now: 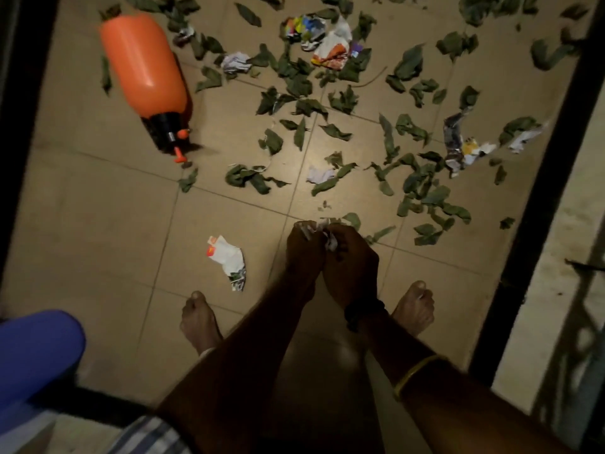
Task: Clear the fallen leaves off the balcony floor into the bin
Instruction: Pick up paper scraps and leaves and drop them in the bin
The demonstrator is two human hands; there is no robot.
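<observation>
Head view looks straight down at both hands held together above the tiled balcony floor (108, 224), near its middle and just ahead of two bare feet. Left hand (302, 247) and right hand (352, 257) touch side by side, the fingers (340, 234) of each curled in tight around scraps of pale paper (329, 239) and something dark that may be leaf, though the dim light makes that hard to tell. A dark band sits on the right wrist and a yellow bangle further up that forearm. Fallen leaves (422, 188) lie scattered over the far half and right side of the floor, thickest toward the right edge, mixed with crumpled wrappers (327, 40). One torn wrapper (229, 260) lies alone just left of the hands. An orange spray bottle (144, 67) lies on its side near the far left corner. A dark frame (550, 178) runs along the right edge of the floor, and another along the left edge. Bare tile stretches between the hands and the left edge, with a blue object (36, 348) at the near left corner.
</observation>
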